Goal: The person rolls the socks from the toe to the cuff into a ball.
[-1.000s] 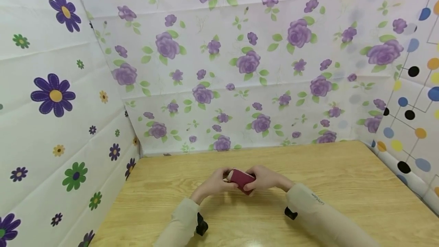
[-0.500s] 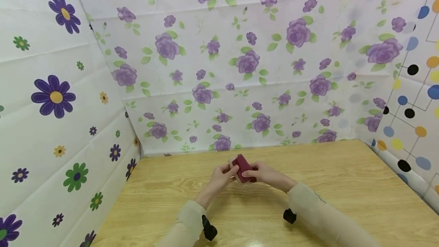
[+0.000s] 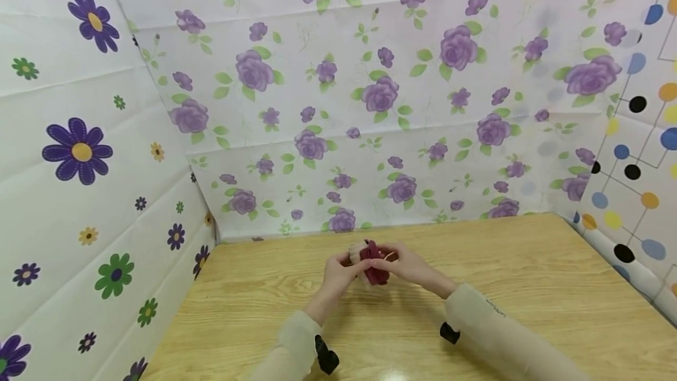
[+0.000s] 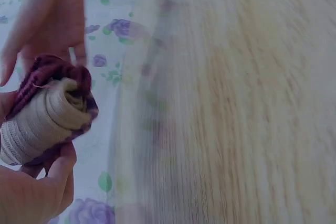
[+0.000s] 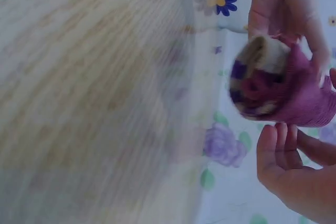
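Note:
A rolled pair of ribbed knit socks [image 3: 376, 274], maroon and cream, is held over the table between both hands. My left hand [image 3: 337, 280] grips the roll from the left, thumb on the maroon side. From the right, my right hand [image 3: 414, 264] holds the maroon fabric with its thumb near the left thumb. The cream roll [image 4: 44, 121] shows its coiled end in the left wrist view, with bunched maroon ribbing above. In the right wrist view the maroon layer [image 5: 310, 103] wraps a patterned end with purple and white; the right fingers [image 5: 275, 145] are just beneath it.
A wood-grain table [image 3: 254, 287] lies under the hands. Behind it hangs a white cloth with purple roses [image 3: 312, 146], flanked by a flowered cloth [image 3: 79, 210] at left and a dotted one [image 3: 634, 193] at right. Black wrist cameras [image 3: 325, 355] sit at both cuffs.
The socks were turned between the hands from a slanted to a more upright position. Their smooth maroon face is now bunched and folded, with the thumbs drawn together over it.

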